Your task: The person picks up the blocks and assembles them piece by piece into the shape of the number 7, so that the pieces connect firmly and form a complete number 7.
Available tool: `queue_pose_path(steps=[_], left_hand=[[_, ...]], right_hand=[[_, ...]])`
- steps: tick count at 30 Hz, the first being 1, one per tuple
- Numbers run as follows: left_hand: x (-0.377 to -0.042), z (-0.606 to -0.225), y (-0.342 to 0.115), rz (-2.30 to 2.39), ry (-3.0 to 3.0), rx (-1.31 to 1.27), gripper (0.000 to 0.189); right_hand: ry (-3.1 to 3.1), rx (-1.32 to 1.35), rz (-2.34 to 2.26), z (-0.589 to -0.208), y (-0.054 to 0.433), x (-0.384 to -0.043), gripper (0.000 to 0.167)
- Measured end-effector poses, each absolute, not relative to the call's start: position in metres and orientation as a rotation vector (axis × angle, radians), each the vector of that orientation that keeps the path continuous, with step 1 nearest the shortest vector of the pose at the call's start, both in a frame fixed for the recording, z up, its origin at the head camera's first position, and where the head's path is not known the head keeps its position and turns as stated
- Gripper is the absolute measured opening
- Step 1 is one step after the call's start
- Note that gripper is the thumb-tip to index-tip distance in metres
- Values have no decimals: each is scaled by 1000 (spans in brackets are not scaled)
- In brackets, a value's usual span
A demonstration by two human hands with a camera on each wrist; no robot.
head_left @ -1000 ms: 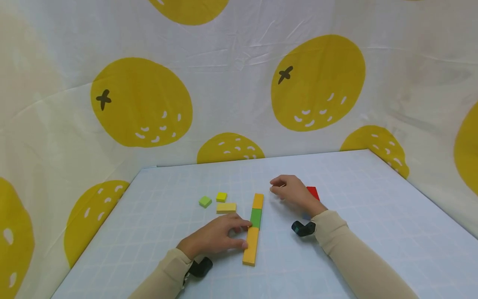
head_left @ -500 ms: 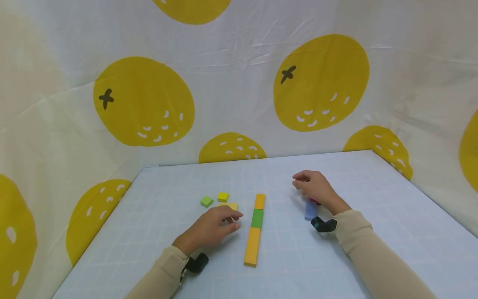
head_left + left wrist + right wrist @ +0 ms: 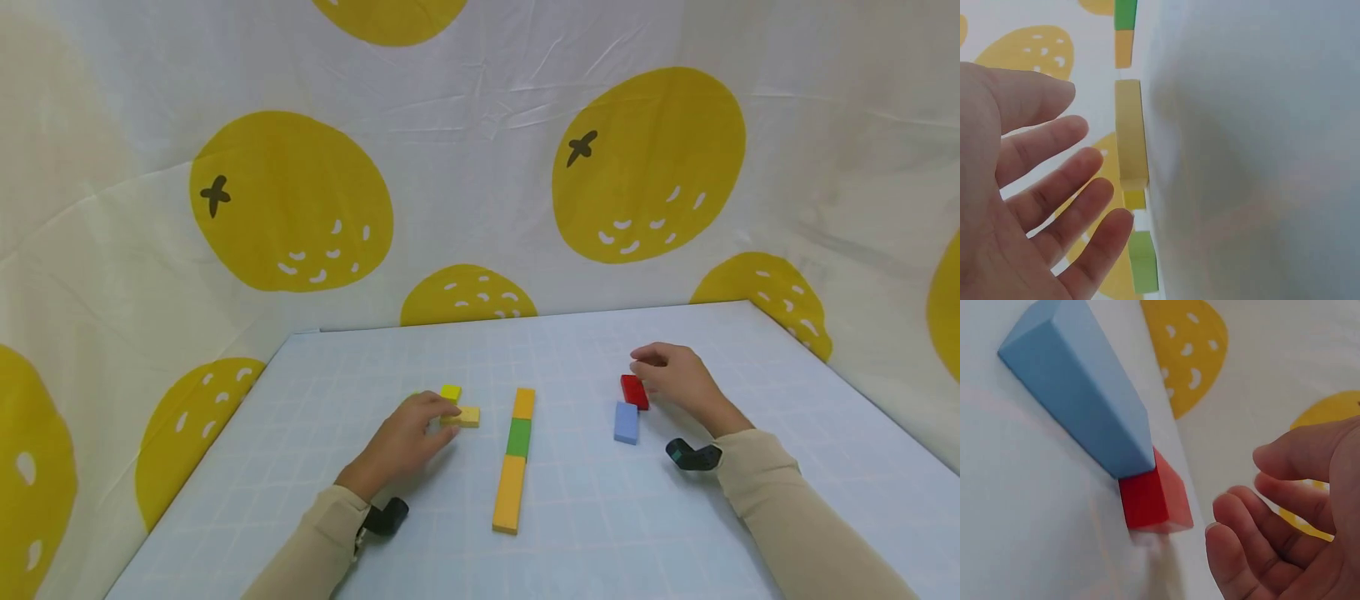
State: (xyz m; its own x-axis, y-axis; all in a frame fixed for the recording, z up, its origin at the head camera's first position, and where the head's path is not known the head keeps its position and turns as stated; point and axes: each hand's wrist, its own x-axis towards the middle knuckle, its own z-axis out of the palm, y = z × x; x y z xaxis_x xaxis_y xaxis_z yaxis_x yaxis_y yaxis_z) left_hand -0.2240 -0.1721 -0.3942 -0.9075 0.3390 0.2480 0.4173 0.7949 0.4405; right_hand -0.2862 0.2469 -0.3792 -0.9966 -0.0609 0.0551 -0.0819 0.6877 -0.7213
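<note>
My left hand (image 3: 408,433) hovers with loosely spread fingers beside a pale yellow block (image 3: 469,417), partly covering it in the head view. Nothing is between its fingers in the left wrist view, where the pale yellow block (image 3: 1130,134) lies apart from them. Behind it are a small yellow block (image 3: 451,392) and a light green block (image 3: 1144,265), the latter mostly hidden from the head view. Over on the right, my right hand (image 3: 678,379) holds nothing, its fingers loosely bent beside a red block (image 3: 633,392). A blue block (image 3: 626,423) lies against the red one.
Between the hands, a short orange block (image 3: 525,403), a green block (image 3: 518,438) and a long orange block (image 3: 509,495) form a straight row on the pale gridded table (image 3: 585,533). A white curtain (image 3: 465,167) with yellow fruit prints hangs behind.
My left hand has left the row of blocks and moved left toward the pale yellow block. My right hand has moved right, uncovering the blue and red blocks.
</note>
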Motion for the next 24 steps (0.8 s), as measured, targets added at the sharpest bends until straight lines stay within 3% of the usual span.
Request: queue_pose_path(steps=[24], left_hand=[[-253, -391, -174, -840, -2891, -566, 28]], right_hand=[[-3049, 122, 1144, -399, 274, -296, 59]])
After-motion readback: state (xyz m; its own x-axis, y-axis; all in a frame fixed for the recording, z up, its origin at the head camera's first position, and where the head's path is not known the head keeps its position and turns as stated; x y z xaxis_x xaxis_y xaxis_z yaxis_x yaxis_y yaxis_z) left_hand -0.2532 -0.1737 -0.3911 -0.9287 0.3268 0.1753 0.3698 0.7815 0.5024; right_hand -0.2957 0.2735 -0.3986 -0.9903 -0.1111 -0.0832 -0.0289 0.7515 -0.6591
